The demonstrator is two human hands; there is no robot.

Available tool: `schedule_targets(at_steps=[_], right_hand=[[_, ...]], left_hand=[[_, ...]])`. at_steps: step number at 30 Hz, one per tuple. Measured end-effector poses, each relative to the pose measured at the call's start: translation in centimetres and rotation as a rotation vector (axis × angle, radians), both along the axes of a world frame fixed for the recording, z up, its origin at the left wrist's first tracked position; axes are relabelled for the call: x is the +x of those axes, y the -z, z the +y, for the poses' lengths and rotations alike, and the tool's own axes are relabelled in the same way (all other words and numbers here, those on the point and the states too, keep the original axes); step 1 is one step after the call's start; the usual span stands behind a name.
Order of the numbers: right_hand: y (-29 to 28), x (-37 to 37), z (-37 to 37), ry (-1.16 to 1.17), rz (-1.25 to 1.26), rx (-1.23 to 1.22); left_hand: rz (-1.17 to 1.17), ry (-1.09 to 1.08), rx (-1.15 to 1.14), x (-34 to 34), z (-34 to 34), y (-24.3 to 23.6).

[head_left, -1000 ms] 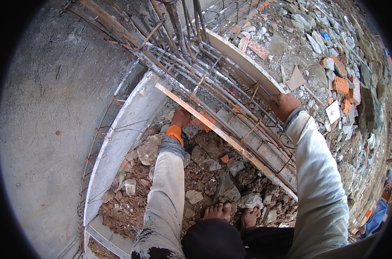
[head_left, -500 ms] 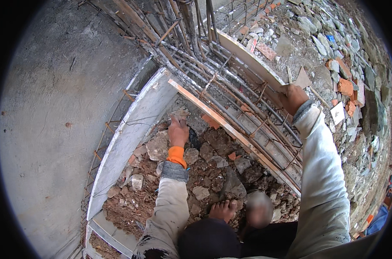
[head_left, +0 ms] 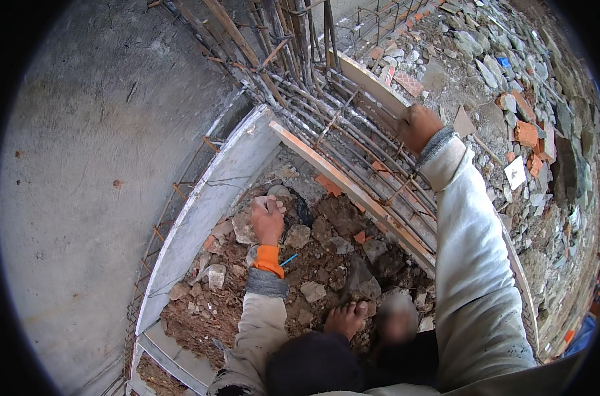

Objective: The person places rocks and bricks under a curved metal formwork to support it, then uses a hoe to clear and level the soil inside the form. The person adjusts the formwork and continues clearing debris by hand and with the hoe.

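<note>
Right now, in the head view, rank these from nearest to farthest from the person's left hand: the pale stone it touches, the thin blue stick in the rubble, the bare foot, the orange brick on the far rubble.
1. Pale stone: under the left hand, touching.
2. Thin blue stick: just beside the wrist.
3. Bare foot: lower, towards the person.
4. Orange brick: far right, beyond the rebar.

The left hand [head_left: 268,219] came away from the wooden plank [head_left: 352,191] it had been beside a second earlier and dropped into the pit, where it closed over a pale stone [head_left: 247,228] in the rubble near the white formwork board [head_left: 207,211]. The right hand [head_left: 417,125] slid a little further up the rebar cage [head_left: 352,132]. The bare foot [head_left: 345,318] shifted closer under the body.
</note>
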State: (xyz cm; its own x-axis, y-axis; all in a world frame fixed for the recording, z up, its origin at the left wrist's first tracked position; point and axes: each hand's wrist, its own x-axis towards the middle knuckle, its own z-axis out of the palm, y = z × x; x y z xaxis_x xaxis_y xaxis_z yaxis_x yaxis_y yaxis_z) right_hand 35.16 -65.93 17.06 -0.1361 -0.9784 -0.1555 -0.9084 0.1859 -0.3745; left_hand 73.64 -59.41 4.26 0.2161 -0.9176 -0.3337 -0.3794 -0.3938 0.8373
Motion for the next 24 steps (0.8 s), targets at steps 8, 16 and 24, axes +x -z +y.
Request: schedule_targets(at_steps=[8,16,24], right_hand=[[0.3,8.3,-0.9,0.065,-0.014,-0.077],[1.3,6.2,-2.7,0.111,0.016,-0.002],[3.5,4.5,-4.4,0.149,-0.191,0.122]], left_hand=[[-0.074,0.173,0.051,1.6,3.0,1.1],[-0.198,0.083,0.067,6.6,3.7,1.6],[-0.098,-0.022,0.04,7.8,6.6,-2.7]])
